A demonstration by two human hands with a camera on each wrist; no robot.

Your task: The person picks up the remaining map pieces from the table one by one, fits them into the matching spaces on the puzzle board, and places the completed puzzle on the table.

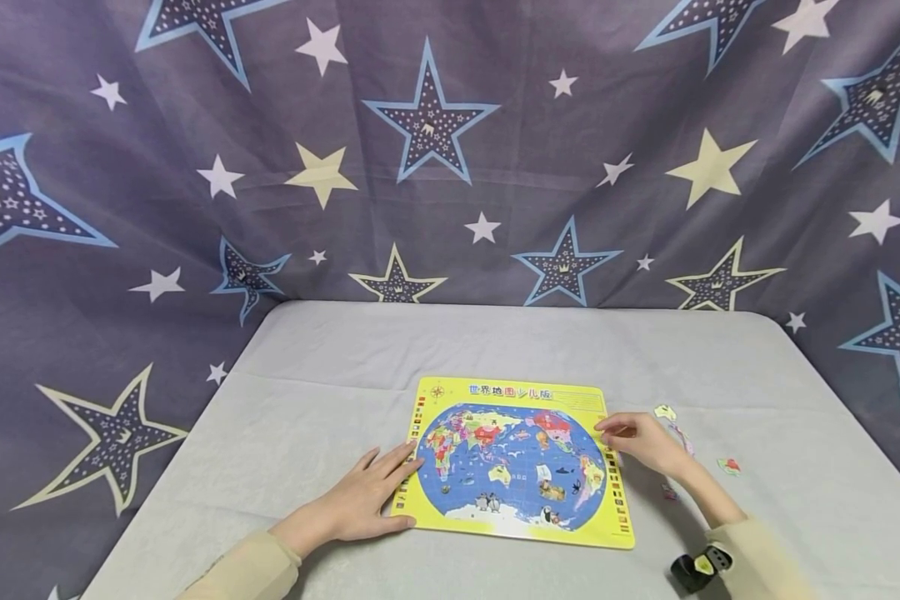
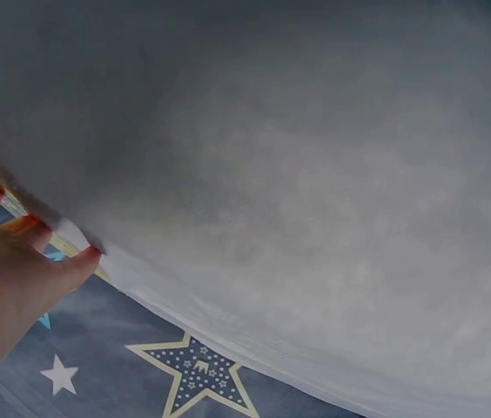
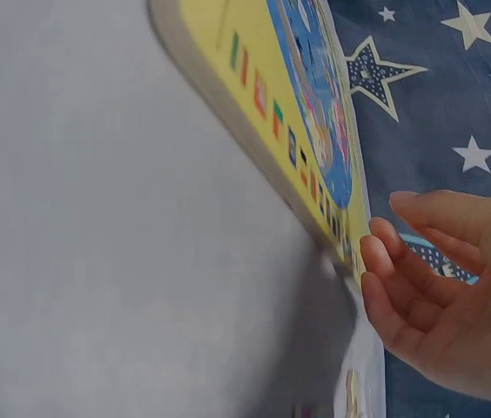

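A yellow-framed world map puzzle board (image 1: 513,535) lies flat on the table, its blue oval map dotted with colourful land shapes and animals. Over the board's left edge rests my left hand (image 1: 367,492), fingers spread on the yellow border and thumb at the lower left corner. My right hand (image 1: 648,442) is at the board's upper right edge, its fingertips over the border. In the right wrist view, the fingers of that hand (image 3: 454,287) bend loosely, the thumb stands apart from them, and nothing shows between them.
Several small loose puzzle pieces lie right of the board: a pale one (image 1: 665,412) behind the right hand, a red and green one (image 1: 729,466) farther right, and one (image 1: 670,492) below the wrist. A grey cloth covers the table (image 1: 330,350); a star-patterned curtain (image 1: 495,108) stands behind.
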